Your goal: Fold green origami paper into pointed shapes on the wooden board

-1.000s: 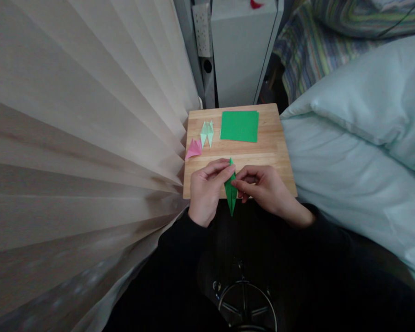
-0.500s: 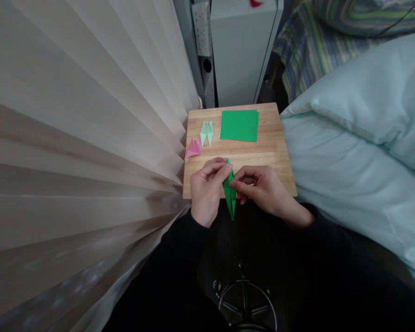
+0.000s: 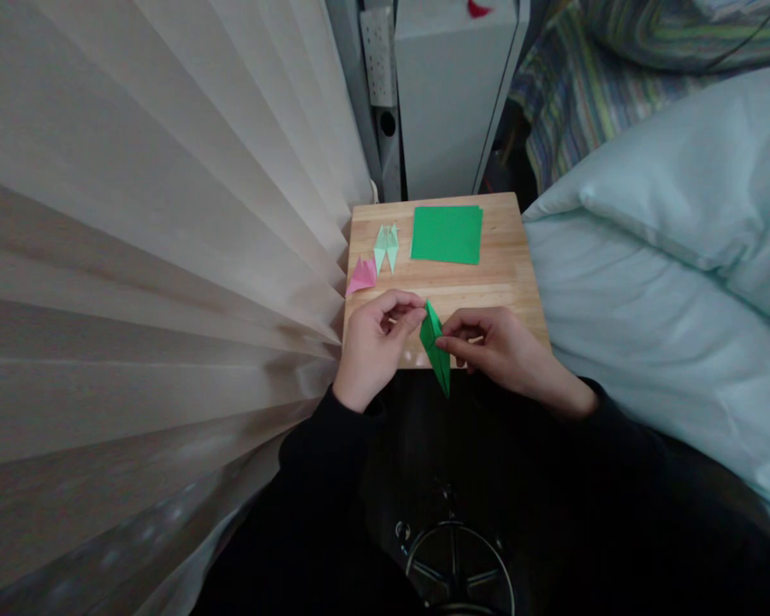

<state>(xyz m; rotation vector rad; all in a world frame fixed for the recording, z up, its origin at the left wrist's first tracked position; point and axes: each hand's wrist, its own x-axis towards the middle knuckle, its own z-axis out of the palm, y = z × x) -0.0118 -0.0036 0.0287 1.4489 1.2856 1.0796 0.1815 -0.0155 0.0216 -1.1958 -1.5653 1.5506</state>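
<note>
A narrow, diamond-shaped piece of folded green paper (image 3: pixel 435 346) is held tilted above the near edge of the wooden board, its lower point leaning right. My right hand (image 3: pixel 497 346) pinches its right side between thumb and fingers. At the upper left edge, near the top point, my left hand (image 3: pixel 378 342) has thumb and forefinger closed in a pinch. Past the hands lie a pale green folded paper piece (image 3: pixel 392 244) with two points, a pink folded paper piece (image 3: pixel 362 275) and a stack of green paper sheets (image 3: pixel 447 234).
The small wooden board (image 3: pixel 500 282) bears the papers. A pleated curtain (image 3: pixel 231 257) hangs close on the left, and a pale blue quilt (image 3: pixel 648 257) rises on the right. Behind stands a grey cabinet (image 3: pixel 449 111). Below is a round metal stool base (image 3: pixel 454 547).
The folded green paper has tilted, its lower point swinging right and its face turning more into view. My left hand has drawn slightly left, its thumb off the paper's face to the edge.
</note>
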